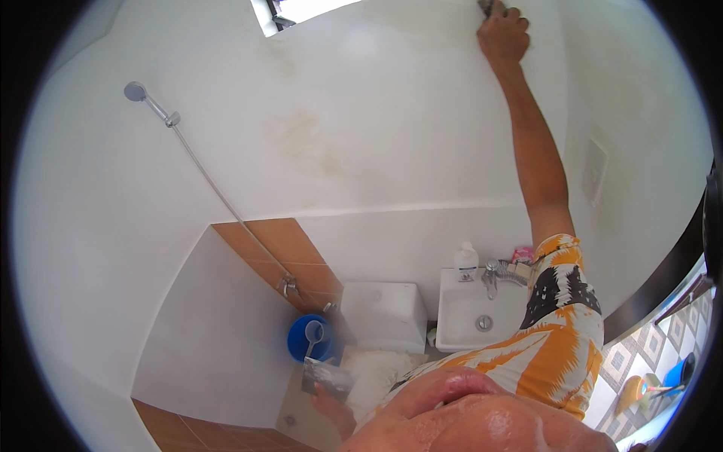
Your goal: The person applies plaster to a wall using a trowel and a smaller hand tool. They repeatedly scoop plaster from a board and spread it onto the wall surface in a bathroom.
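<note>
My right hand (504,36) reaches high up the white wall (407,120), its fingers closed around a small dark tool (486,6). The top of the picture cuts that tool off, so its kind does not show. Low down, my left hand (330,407) grips a flat rectangular metal trowel (327,378) with white paste smeared over it. Beyond the trowel stands a blue bucket (295,340) with a pale dipper (315,331) in it. Yellowish patches (301,139) mark the wall between my right arm and the shower.
A hand shower (135,92) hangs on the left wall, its hose running down to a tap (288,286). Below me are a toilet tank (384,313) and a washbasin (456,324) with a white bottle (466,264). A window (316,10) opens at the top. Patterned floor tiles (640,354) show at right.
</note>
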A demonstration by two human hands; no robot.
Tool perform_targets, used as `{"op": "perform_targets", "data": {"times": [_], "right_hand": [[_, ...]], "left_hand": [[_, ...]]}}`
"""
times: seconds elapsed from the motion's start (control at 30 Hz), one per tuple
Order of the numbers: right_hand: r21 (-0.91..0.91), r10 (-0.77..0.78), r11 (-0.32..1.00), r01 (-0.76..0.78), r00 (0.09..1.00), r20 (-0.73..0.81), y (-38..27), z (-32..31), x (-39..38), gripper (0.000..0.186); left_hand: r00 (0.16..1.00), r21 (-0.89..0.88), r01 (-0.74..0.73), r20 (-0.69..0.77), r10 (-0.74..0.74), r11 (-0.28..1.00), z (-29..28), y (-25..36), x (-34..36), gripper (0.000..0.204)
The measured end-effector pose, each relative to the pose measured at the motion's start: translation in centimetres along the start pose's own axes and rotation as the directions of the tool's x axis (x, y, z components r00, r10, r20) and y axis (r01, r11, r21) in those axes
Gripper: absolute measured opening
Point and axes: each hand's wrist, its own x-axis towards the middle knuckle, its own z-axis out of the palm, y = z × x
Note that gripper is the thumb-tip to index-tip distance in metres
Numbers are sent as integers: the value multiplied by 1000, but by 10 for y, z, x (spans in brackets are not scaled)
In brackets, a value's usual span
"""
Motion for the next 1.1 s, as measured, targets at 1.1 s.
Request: {"op": "perform_targets", "data": {"times": [1.1], "right_hand": [[780,-995,83,-621,-95,30,-67,-289,-490,35]], "left_hand": [[939,-745,101,-148,-311,659,-57,161,-76,27]]}}
